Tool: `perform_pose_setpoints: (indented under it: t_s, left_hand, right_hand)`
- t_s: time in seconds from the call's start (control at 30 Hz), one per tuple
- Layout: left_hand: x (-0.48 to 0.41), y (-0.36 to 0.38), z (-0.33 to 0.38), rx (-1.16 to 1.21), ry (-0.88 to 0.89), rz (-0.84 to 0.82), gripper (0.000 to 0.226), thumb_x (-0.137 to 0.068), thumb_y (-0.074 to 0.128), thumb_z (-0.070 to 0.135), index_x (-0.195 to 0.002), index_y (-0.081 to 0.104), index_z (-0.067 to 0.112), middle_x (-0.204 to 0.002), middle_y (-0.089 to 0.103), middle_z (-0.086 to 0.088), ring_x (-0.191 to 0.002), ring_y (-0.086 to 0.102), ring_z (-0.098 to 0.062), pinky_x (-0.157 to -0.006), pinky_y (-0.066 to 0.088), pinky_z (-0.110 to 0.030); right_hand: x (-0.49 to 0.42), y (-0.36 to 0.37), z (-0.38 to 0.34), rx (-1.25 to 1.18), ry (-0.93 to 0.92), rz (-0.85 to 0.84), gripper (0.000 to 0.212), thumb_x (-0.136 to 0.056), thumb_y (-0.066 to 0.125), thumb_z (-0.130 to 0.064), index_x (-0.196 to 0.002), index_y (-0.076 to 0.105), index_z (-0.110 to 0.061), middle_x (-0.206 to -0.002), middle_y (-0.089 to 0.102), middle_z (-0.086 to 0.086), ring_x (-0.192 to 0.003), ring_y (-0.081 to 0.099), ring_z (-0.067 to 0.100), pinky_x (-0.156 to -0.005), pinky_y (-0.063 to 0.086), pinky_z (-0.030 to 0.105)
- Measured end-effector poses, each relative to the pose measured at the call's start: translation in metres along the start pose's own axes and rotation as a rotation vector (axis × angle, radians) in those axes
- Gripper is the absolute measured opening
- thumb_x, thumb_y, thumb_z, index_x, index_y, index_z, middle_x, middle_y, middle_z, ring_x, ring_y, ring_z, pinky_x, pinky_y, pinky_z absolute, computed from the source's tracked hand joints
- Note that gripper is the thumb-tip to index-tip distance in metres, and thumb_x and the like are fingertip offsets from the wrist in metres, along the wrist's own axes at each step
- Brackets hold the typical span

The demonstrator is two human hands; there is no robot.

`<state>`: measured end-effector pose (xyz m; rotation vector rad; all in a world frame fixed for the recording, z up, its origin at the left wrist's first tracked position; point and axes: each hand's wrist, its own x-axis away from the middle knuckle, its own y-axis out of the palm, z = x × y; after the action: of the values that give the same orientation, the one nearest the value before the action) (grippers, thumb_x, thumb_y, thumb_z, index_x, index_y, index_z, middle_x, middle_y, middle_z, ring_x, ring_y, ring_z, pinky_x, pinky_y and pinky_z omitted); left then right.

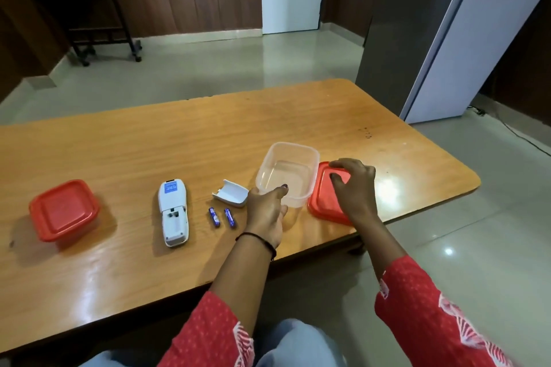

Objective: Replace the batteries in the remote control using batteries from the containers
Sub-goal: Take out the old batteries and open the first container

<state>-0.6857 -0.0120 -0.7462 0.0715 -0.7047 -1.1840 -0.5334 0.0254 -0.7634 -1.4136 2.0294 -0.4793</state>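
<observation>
- Left hand (265,211) grips the clear container's (286,176) near rim.
- Right hand (354,185), fingers spread, rests open on the red lid (323,202) at the container's 3 o'clock.

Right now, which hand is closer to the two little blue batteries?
Left. The left hand grips the clear container just right of the batteries; the right hand is farther right, on the red lid.

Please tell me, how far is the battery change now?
Done: the remote lies face down with an empty bay, its cover off, two batteries beside it. In hand: the left hand holds the open, empty container; the right hand rests on its red lid. Left: loading batteries and refitting the cover. The closed container looks untouched.
</observation>
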Motion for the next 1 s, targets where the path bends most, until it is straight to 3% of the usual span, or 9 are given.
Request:
perform_pose_setpoints:
  t_s: [0.1, 0.23, 0.27, 0.33, 0.43, 0.63, 0.8, 0.87, 1.0]
  left_hand:
    - [0.021, -0.023, 0.015, -0.131, 0.087, -0.007, 0.067, -0.086, 0.061, 0.002, -0.145, 0.029, 0.010, -0.138, 0.044, -0.010, -0.109, 0.050, -0.019, -0.099, 0.044, -0.037]
    - [0.033, -0.079, 0.027, -0.663, 0.491, 0.116, 0.041, -0.088, 0.058, 0.006, -0.129, 0.054, 0.010, -0.128, 0.059, -0.009, -0.103, 0.061, -0.014, -0.089, 0.048, -0.024]
    - [0.031, -0.093, 0.028, -0.823, 0.585, 0.181, 0.036, -0.088, 0.058, 0.008, -0.124, 0.059, 0.009, -0.123, 0.062, -0.009, -0.100, 0.061, -0.014, -0.086, 0.046, -0.021]
    - [0.023, -0.113, 0.028, -1.320, 0.710, 0.364, 0.026, -0.086, 0.061, 0.019, -0.110, 0.068, 0.011, -0.113, 0.065, -0.011, -0.105, 0.055, -0.025, -0.089, 0.040, -0.033]
    - [0.010, -0.124, 0.028, -1.802, 0.655, 0.496, 0.029, -0.084, 0.058, 0.044, -0.093, 0.074, 0.021, -0.110, 0.061, -0.006, -0.113, 0.044, -0.030, -0.095, 0.032, -0.044]
    - [-0.014, -0.114, 0.042, -1.886, 0.486, 0.447, 0.041, -0.089, 0.045, 0.047, -0.097, 0.072, 0.017, -0.122, 0.055, -0.007, -0.121, 0.035, -0.031, -0.098, 0.025, -0.042]
    - [-0.005, -0.110, 0.049, -1.881, 0.424, 0.451, 0.037, -0.089, 0.047, 0.043, -0.092, 0.069, 0.015, -0.115, 0.061, -0.007, -0.120, 0.039, -0.030, -0.096, 0.028, -0.040]
    - [0.005, -0.107, 0.053, -1.872, 0.485, 0.476, 0.036, -0.088, 0.046, 0.043, -0.090, 0.071, 0.016, -0.110, 0.062, -0.006, -0.116, 0.040, -0.030, -0.092, 0.029, -0.039]
    - [0.007, -0.063, 0.060, -1.790, 0.692, 0.428, 0.037, -0.086, 0.046, 0.044, -0.090, 0.074, 0.021, -0.105, 0.060, -0.003, -0.108, 0.041, -0.029, -0.087, 0.030, -0.041]
  right_hand:
    - [0.029, 0.000, -0.043, -0.098, -0.109, 0.089, 0.023, -0.085, 0.058, -0.006, -0.100, 0.069, -0.019, -0.101, 0.064, -0.009, -0.101, 0.046, 0.016, -0.081, 0.038, 0.026]
    - [0.073, 0.023, -0.091, -0.240, -0.148, -0.102, 0.019, -0.085, 0.059, -0.006, -0.097, 0.071, -0.013, -0.093, 0.071, -0.002, -0.080, 0.061, 0.007, -0.071, 0.043, 0.012]
    - [0.082, 0.036, -0.096, -0.196, -0.126, -0.183, 0.019, -0.084, 0.059, -0.009, -0.099, 0.072, -0.011, -0.093, 0.073, 0.002, -0.081, 0.063, 0.010, -0.073, 0.044, 0.015]
    - [0.095, 0.063, -0.100, -0.055, -0.055, -0.320, 0.023, -0.083, 0.061, -0.018, -0.103, 0.071, -0.010, -0.096, 0.073, 0.008, -0.089, 0.066, 0.019, -0.076, 0.047, 0.025]
    - [0.106, 0.093, -0.099, 0.108, 0.035, -0.392, 0.031, -0.085, 0.062, -0.031, -0.105, 0.068, -0.008, -0.102, 0.069, 0.010, -0.095, 0.064, 0.025, -0.077, 0.049, 0.032]
    - [0.101, 0.107, -0.100, 0.221, -0.003, -0.312, 0.023, -0.088, 0.056, -0.028, -0.093, 0.066, -0.008, -0.100, 0.062, 0.008, -0.087, 0.060, 0.022, -0.065, 0.041, 0.028]
    - [0.104, 0.086, -0.090, 0.171, -0.017, -0.327, 0.021, -0.083, 0.062, -0.031, -0.086, 0.071, -0.012, -0.090, 0.068, 0.004, -0.079, 0.061, 0.017, -0.064, 0.044, 0.027]
    - [0.102, 0.070, -0.083, 0.052, -0.083, -0.225, 0.016, -0.081, 0.066, -0.030, -0.086, 0.072, -0.016, -0.085, 0.067, -0.002, -0.078, 0.059, 0.012, -0.064, 0.044, 0.024]
    - [0.067, 0.043, -0.064, -0.011, -0.171, 0.172, 0.011, -0.078, 0.072, -0.029, -0.083, 0.072, -0.020, -0.087, 0.066, -0.003, -0.090, 0.049, 0.015, -0.071, 0.039, 0.027]
